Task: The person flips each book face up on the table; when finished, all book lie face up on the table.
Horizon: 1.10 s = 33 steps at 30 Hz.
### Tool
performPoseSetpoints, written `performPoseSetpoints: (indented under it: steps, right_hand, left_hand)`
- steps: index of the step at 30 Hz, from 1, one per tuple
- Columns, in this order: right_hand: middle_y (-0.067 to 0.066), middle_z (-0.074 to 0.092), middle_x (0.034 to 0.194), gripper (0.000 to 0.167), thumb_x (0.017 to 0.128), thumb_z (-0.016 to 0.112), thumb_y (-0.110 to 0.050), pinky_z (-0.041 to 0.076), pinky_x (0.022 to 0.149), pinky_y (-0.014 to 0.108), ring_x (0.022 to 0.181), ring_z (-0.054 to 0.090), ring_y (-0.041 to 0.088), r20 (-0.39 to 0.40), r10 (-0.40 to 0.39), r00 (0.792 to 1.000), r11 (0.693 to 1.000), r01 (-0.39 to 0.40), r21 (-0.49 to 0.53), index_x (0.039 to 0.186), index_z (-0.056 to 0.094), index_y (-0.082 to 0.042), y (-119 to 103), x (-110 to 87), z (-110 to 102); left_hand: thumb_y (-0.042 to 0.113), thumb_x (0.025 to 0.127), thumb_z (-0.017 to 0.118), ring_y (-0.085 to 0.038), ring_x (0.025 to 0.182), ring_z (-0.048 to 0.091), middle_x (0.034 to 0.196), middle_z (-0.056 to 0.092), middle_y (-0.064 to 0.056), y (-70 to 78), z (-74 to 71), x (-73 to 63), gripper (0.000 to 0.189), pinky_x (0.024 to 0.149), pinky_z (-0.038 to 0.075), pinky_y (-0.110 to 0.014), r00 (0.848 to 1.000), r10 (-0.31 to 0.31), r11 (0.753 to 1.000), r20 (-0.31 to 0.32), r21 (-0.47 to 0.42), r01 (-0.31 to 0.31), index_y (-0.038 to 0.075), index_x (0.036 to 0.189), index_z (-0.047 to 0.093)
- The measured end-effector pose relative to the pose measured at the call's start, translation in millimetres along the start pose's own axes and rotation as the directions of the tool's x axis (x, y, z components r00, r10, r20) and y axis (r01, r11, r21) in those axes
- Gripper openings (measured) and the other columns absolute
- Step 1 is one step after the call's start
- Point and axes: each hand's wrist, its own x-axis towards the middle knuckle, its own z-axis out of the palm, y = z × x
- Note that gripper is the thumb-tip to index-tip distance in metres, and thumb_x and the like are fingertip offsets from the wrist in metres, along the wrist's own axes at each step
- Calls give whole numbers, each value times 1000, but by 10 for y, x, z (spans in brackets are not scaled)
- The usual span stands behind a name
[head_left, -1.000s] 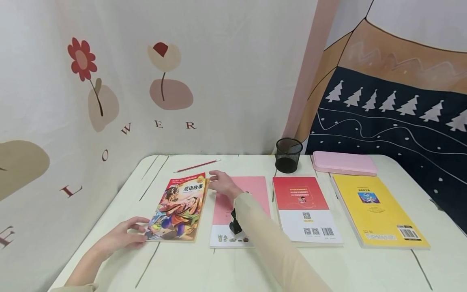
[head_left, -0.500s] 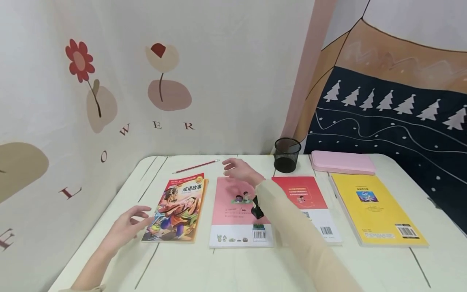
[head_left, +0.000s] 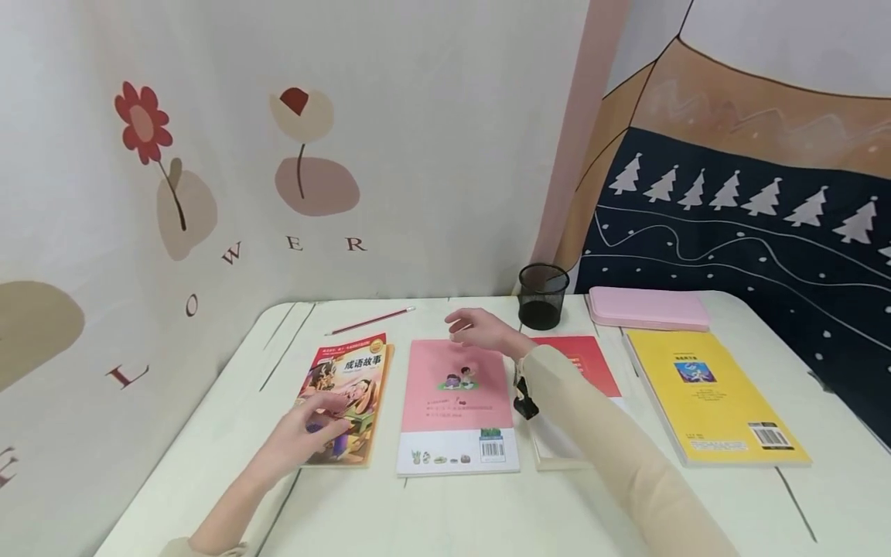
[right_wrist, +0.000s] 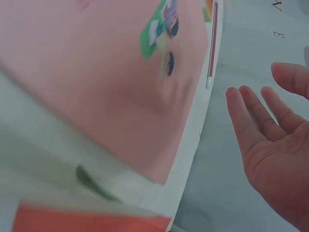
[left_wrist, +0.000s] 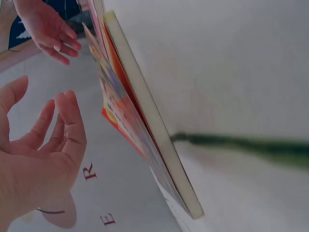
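成语故事 storybook (head_left: 353, 379) lies flat, L end of bk row.
My L hand (head_left: 302, 437) is over it, R hand (head_left: 487, 331) nr pink bk (head_left: 455, 402)'s far edge; fingers loosely apart, nothing held. Red-white bk (head_left: 585, 363) + yellow bk (head_left: 717, 402) further R. Row looks abt done; maybe just straightening to go.

Picture book (head_left: 363, 396): colourful, red-topped, lying face up on the table (head_left: 376, 518), slightly skewed, cover a little raised. Pink book (head_left: 452, 422): white lower band, closed, flat, just right of it.
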Motion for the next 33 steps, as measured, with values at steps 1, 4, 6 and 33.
performPoseSetpoints:
  steps: [1,4,6,33]
  right_hand:
    - [17,53,112,36,86,53,-5,45,84,37,95,55,21,1,-4,1000,1000,4,0,121,48,0,19,-13,-17]
    - [18,53,112,36,86,52,-5,44,85,37,97,54,22,-1,-16,1000,1000,16,-20,121,48,2,73,-56,-80]
    - [18,54,112,36,86,52,-5,44,86,37,98,52,23,-2,-19,1000,999,19,-36,121,48,2,112,-86,-123]
    - [13,54,110,38,84,57,-8,47,80,35,101,50,26,-56,80,995,989,-86,-118,121,49,-2,435,-188,-410]
  left_hand:
    - [17,81,64,-22,80,55,102,54,-15,8,23,-4,37,57,51,-31,1000,5,1000,15,-3,-5,-1,111,51]
    - [20,81,64,-23,75,57,100,56,-15,36,85,-13,39,57,51,-31,998,21,1000,58,-16,-20,-2,111,51]
    - [21,82,63,-24,74,57,100,56,-14,56,120,-16,39,56,51,-32,996,29,999,84,-18,-27,-1,112,51]
    - [21,77,68,-24,73,59,106,51,-18,88,427,-48,50,56,52,-34,955,-17,992,295,-116,53,0,117,47]
